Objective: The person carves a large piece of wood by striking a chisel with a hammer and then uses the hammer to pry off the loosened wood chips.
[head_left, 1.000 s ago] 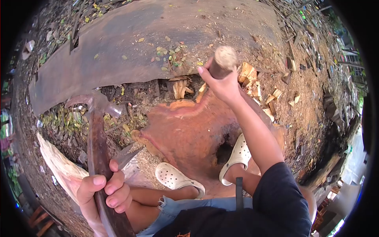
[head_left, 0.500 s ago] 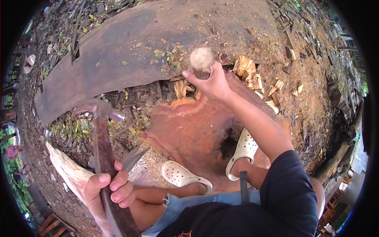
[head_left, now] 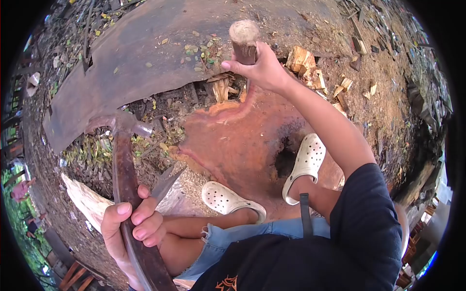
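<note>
Left hand [head_left: 133, 223]: fingers gripping wooden handle of adze [head_left: 124, 169], metal head at far end. White perforated clogs [head_left: 228, 198] at reddish wood slab [head_left: 233, 140]. Right hand [head_left: 268, 70]: fingers gripping short round billet [head_left: 244, 52], pale cut end showing.

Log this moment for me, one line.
left hand: grips dark-handled tool | right hand: holds short round wood piece, pale end showing | nearby: reddish wood slab, split wood chunks
</note>
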The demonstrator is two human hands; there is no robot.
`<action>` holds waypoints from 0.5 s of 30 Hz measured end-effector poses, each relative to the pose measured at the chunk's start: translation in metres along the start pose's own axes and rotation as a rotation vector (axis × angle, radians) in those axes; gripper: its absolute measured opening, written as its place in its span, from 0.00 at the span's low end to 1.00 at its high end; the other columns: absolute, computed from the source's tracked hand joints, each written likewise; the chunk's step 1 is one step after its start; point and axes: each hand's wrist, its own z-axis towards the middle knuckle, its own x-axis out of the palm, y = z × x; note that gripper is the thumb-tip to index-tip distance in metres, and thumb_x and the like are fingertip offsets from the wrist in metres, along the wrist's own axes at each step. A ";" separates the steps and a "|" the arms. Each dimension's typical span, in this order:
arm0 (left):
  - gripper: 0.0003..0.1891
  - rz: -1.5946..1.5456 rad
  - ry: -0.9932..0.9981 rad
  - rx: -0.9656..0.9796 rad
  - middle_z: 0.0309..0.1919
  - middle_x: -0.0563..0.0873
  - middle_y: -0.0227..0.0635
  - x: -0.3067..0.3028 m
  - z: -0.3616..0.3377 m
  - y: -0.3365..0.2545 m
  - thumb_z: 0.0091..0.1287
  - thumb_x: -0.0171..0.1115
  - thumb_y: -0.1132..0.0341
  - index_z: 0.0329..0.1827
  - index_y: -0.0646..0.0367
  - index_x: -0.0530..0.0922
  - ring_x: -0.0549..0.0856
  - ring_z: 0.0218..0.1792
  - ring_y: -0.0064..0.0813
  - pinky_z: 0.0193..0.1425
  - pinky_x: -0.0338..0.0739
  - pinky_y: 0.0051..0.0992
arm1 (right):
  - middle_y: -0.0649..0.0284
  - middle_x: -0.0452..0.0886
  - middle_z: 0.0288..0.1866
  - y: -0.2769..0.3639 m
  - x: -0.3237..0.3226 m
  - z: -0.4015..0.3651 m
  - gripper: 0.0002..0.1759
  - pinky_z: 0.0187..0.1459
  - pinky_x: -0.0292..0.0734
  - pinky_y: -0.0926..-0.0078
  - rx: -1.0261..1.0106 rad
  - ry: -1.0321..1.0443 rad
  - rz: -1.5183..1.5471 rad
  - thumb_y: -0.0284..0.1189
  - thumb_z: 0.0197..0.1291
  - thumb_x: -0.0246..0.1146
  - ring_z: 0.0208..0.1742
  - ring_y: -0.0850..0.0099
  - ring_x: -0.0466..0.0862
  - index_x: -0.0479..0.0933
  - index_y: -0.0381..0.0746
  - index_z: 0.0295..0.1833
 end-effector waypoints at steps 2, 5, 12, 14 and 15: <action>0.16 0.007 -0.016 -0.002 0.27 0.70 0.33 0.000 0.002 0.000 0.65 0.50 0.67 0.53 0.67 0.66 0.72 0.24 0.25 0.28 0.71 0.29 | 0.75 0.72 0.24 0.001 -0.002 0.000 0.15 0.29 0.68 0.81 0.005 0.005 0.034 0.35 0.55 0.71 0.27 0.85 0.69 0.73 0.39 0.31; 0.15 0.034 -0.028 -0.018 0.27 0.70 0.32 0.000 0.006 -0.001 0.65 0.50 0.67 0.52 0.67 0.67 0.72 0.24 0.24 0.28 0.70 0.28 | 0.62 0.80 0.38 0.004 -0.003 -0.001 0.25 0.45 0.75 0.74 0.059 0.008 0.016 0.38 0.53 0.72 0.39 0.75 0.78 0.74 0.31 0.49; 0.14 0.196 -0.078 0.006 0.27 0.69 0.29 0.010 0.015 0.005 0.64 0.52 0.68 0.50 0.65 0.68 0.71 0.23 0.20 0.27 0.69 0.24 | 0.73 0.75 0.24 0.004 0.008 -0.003 0.18 0.29 0.68 0.80 -0.124 -0.001 -0.018 0.38 0.54 0.72 0.26 0.85 0.69 0.75 0.35 0.36; 0.14 0.219 -0.075 0.037 0.25 0.69 0.29 0.019 0.013 0.010 0.63 0.53 0.68 0.50 0.64 0.69 0.69 0.21 0.20 0.25 0.68 0.23 | 0.67 0.77 0.30 0.008 0.003 -0.003 0.19 0.35 0.70 0.77 -0.050 0.032 -0.014 0.36 0.54 0.72 0.32 0.79 0.72 0.75 0.34 0.41; 0.14 0.242 -0.063 0.066 0.25 0.69 0.29 0.024 0.012 0.013 0.63 0.54 0.68 0.50 0.64 0.69 0.69 0.21 0.20 0.25 0.68 0.23 | 0.62 0.79 0.37 0.011 0.001 -0.003 0.21 0.43 0.72 0.74 -0.007 0.037 -0.030 0.35 0.53 0.71 0.38 0.74 0.77 0.75 0.33 0.46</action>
